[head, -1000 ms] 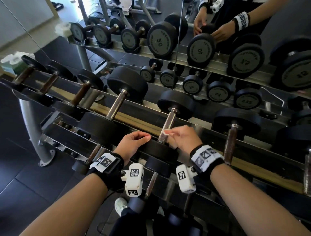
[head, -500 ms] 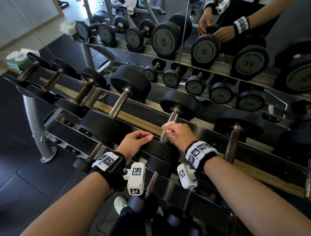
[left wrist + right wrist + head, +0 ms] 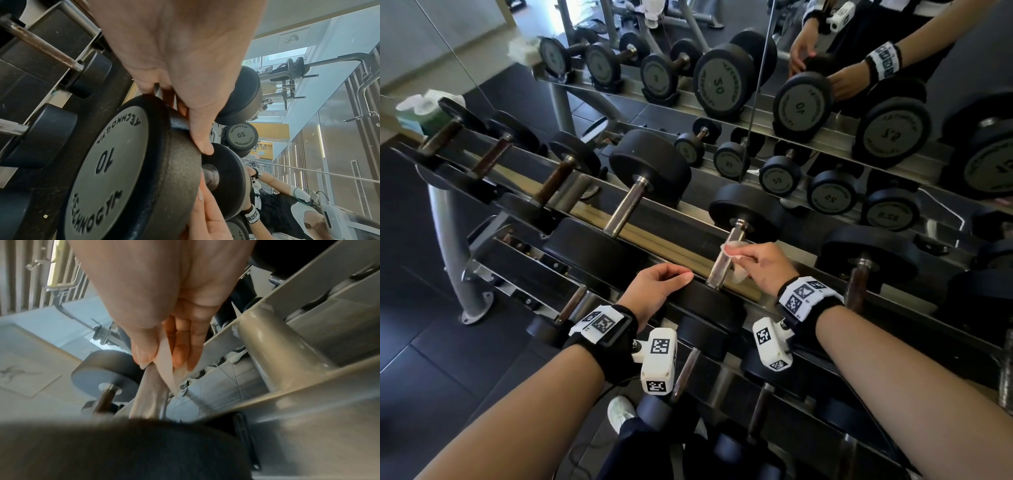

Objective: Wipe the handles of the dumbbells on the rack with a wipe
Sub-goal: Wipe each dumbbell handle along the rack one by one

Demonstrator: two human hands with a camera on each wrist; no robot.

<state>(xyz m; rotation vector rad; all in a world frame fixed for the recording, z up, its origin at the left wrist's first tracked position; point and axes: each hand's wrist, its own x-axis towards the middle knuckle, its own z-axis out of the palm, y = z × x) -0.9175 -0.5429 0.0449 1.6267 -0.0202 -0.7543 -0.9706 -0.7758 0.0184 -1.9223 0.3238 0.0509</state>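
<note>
- A gym with dark floor tiles fills the head view; a mirror (image 3: 825,41) across the upper right repeats the weights and the person's hands.
- The rack (image 3: 619,236) runs as a long steel tier from the upper left of the frame to the lower right, with a second tier below it at the bottom of the frame.
- On the top tier I count six dumbbells whose handles show before the right edge cuts the row; the lower tier's count cannot be told.
- The dumbbell (image 3: 709,305) being worked, marked 10 in the left wrist view, sits at frame centre.
- Its handle (image 3: 726,257) is the bare metal bar whose long axis slants from the lower centre up and to the right, across the rail.
- The right hand (image 3: 767,267) lies just right of that bar and is the nearer one; fingers and thumb pinch the one wipe (image 3: 736,250) against the bar's upper half.
- The next stroke, I judge, must travel along this slanted axis, since the bar's lower stretch lies uncovered.
- The left hand (image 3: 657,291) sits just left of the bar, fingers curled over the near weight head, steadying it.
- One tissue pack (image 3: 424,109) rests at the rack's far upper-left end.
</note>
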